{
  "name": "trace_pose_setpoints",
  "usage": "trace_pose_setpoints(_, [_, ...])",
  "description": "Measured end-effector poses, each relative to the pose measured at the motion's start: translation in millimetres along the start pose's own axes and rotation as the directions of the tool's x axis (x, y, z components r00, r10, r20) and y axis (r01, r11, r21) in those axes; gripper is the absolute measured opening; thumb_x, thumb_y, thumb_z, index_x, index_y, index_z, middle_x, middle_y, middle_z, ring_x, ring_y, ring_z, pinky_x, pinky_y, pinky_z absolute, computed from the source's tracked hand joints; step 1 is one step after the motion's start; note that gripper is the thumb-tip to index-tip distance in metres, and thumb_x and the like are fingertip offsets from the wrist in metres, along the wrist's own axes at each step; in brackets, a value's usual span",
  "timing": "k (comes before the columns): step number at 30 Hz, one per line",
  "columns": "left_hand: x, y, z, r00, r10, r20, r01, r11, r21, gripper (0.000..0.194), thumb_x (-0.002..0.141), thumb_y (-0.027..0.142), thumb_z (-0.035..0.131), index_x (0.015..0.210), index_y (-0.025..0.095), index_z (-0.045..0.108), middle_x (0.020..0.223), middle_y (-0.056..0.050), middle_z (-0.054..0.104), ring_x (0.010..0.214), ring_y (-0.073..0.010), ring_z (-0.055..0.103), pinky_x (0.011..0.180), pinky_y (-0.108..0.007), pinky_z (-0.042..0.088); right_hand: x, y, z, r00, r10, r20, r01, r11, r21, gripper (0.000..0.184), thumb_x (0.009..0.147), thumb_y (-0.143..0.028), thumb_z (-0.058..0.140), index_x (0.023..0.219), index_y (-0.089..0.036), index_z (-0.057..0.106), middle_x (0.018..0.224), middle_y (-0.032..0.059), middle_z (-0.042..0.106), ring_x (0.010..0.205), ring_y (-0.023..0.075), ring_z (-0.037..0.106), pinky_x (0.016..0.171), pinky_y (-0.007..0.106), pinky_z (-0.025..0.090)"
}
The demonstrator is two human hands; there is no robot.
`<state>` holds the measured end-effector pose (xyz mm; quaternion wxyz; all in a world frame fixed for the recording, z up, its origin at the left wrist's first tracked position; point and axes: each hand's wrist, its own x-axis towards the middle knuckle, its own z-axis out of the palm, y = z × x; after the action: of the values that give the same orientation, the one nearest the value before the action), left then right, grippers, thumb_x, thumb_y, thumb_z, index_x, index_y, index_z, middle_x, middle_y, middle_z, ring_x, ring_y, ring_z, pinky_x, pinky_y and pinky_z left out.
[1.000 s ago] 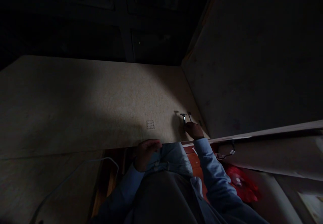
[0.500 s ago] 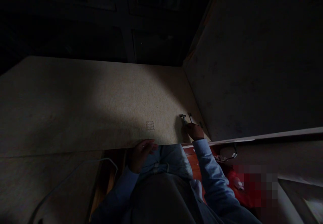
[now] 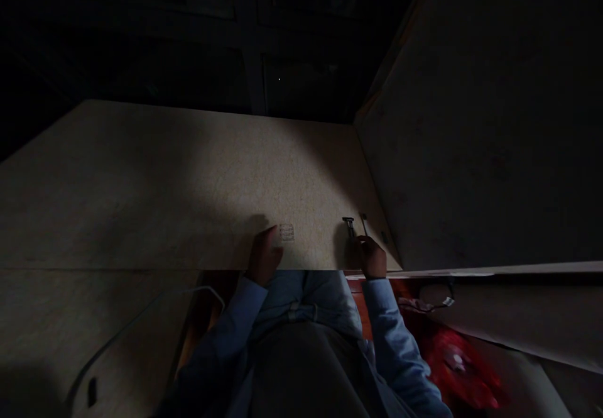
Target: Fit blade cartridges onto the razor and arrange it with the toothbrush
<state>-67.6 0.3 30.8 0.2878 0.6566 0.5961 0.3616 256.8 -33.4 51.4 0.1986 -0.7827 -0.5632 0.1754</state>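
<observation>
My right hand (image 3: pixel 372 256) is at the right end of the tabletop (image 3: pixel 226 179), fingers pinched at the lower end of a small T-shaped razor (image 3: pixel 349 224). The razor's head points away from me, and the fingers hide the end of its handle. Just right of it lies a thin stick-like item (image 3: pixel 364 222) with a dark tip; a small dark piece (image 3: pixel 385 237) sits farther right. My left hand (image 3: pixel 264 258) hovers at the front edge, thumb and fingers apart, holding nothing. Beside its fingertips is a small square patch of dark lines (image 3: pixel 286 232).
A dark upright panel (image 3: pixel 480 154) borders the tabletop on the right. Below the edge at right lies a red bag-like thing (image 3: pixel 464 364). A pale cable (image 3: pixel 141 311) runs across the lower left surface. The light is very dim.
My left hand has risen from the edge onto the tabletop and spread its fingers near the lined patch. My right hand has drawn slightly toward me. The view has shifted a little.
</observation>
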Motion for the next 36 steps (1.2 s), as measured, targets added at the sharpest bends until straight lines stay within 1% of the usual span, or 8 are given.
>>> trace_pose_setpoints(4, [16.7, -8.9, 13.1, 0.996, 0.084, 0.038, -0.088, 0.989, 0.117, 0.063, 0.073, 0.015, 0.064, 0.135, 0.015, 0.056, 0.137, -0.019, 0.06, 0.132, -0.0355, 0.053, 0.113, -0.054, 0.041, -21.4, -11.0, 21.3, 0.989, -0.115, -0.094, 0.131, 0.975, 0.181, 0.041, 0.091, -0.042, 0.044, 0.105, -0.016, 0.073, 0.102, 0.0153, 0.078, 0.091, 0.0265, 0.073, 0.081, 0.037, 0.056])
trace_pose_setpoints(9, [26.9, -14.1, 16.7, 0.985, 0.133, 0.105, -0.145, 0.982, 0.119, 0.062, 0.074, 0.017, 0.066, 0.135, 0.014, 0.057, 0.136, -0.019, 0.062, 0.131, -0.0351, 0.053, 0.113, -0.055, 0.04, -40.9, -37.6, 46.4, 0.954, -0.294, -0.065, 0.297, 0.88, 0.371, 0.03, 0.089, -0.034, 0.05, 0.101, -0.021, 0.074, 0.103, 0.0118, 0.078, 0.097, 0.026, 0.073, 0.087, 0.041, 0.059])
trace_pose_setpoints(13, [28.2, -10.8, 9.2, 0.986, 0.124, 0.115, -0.132, 0.989, 0.072, 0.061, 0.075, 0.02, 0.069, 0.135, 0.02, 0.058, 0.127, -0.016, 0.068, 0.123, -0.0343, 0.059, 0.111, -0.052, 0.043, -44.1, -56.3, 50.8, 0.941, -0.338, 0.004, 0.299, 0.839, 0.454, 0.028, 0.091, -0.036, 0.052, 0.1, -0.021, 0.074, 0.102, 0.0107, 0.078, 0.095, 0.0251, 0.074, 0.087, 0.041, 0.06])
trace_pose_setpoints(17, [24.0, -1.3, 0.9, 0.988, 0.133, 0.083, -0.137, 0.99, 0.038, 0.061, 0.077, 0.024, 0.071, 0.137, 0.022, 0.058, 0.128, -0.015, 0.068, 0.123, -0.0339, 0.059, 0.109, -0.049, 0.044, -41.6, -69.4, 46.7, 0.946, -0.323, 0.023, 0.266, 0.815, 0.515, 0.03, 0.095, -0.043, 0.053, 0.105, -0.022, 0.073, 0.105, 0.0102, 0.077, 0.099, 0.0239, 0.072, 0.088, 0.039, 0.058])
trace_pose_setpoints(23, [11.7, 20.0, -3.7, 0.969, 0.231, 0.087, -0.239, 0.965, 0.107, 0.056, 0.085, 0.029, 0.066, 0.139, 0.018, 0.055, 0.133, -0.015, 0.065, 0.125, -0.0309, 0.057, 0.11, -0.047, 0.043, -35.2, -93.3, 49.6, 0.966, -0.257, 0.041, 0.2, 0.832, 0.517, 0.046, 0.09, -0.049, 0.06, 0.122, -0.016, 0.064, 0.1, 0.0109, 0.071, 0.081, 0.0208, 0.067, 0.078, 0.036, 0.056])
trace_pose_setpoints(26, [3.1, 30.5, -0.4, 0.953, 0.291, 0.084, -0.3, 0.943, 0.141, 0.052, 0.09, 0.031, 0.061, 0.14, 0.017, 0.054, 0.132, -0.016, 0.065, 0.125, -0.03, 0.058, 0.109, -0.045, 0.044, -32.6, -104.9, 54.3, 0.963, -0.264, 0.057, 0.2, 0.84, 0.505, 0.055, 0.086, -0.051, 0.065, 0.127, -0.016, 0.061, 0.107, 0.0123, 0.067, 0.084, 0.021, 0.065, 0.077, 0.036, 0.056])
trace_pose_setpoints(33, [-12.9, 39.6, 14.5, 0.915, 0.394, 0.087, -0.404, 0.9, 0.164, 0.047, 0.092, 0.024, 0.056, 0.138, 0.015, 0.054, 0.127, -0.017, 0.065, 0.117, -0.0289, 0.061, 0.104, -0.043, 0.048, -32.8, -116.7, 56.1, 0.954, -0.294, 0.057, 0.254, 0.895, 0.366, 0.05, 0.084, -0.044, 0.066, 0.125, -0.015, 0.064, 0.114, 0.0164, 0.068, 0.096, 0.0271, 0.067, 0.087, 0.042, 0.055])
trace_pose_setpoints(36, [-16.2, 43.1, 19.3, 0.916, 0.395, 0.069, -0.401, 0.905, 0.139, 0.05, 0.091, 0.025, 0.059, 0.141, 0.018, 0.051, 0.13, -0.016, 0.063, 0.12, -0.0283, 0.06, 0.105, -0.043, 0.048, -31.5, -114.8, 49.5, 0.959, -0.278, 0.053, 0.243, 0.905, 0.348, 0.049, 0.085, -0.046, 0.064, 0.122, -0.014, 0.066, 0.11, 0.0158, 0.071, 0.087, 0.0247, 0.069, 0.079, 0.038, 0.057])
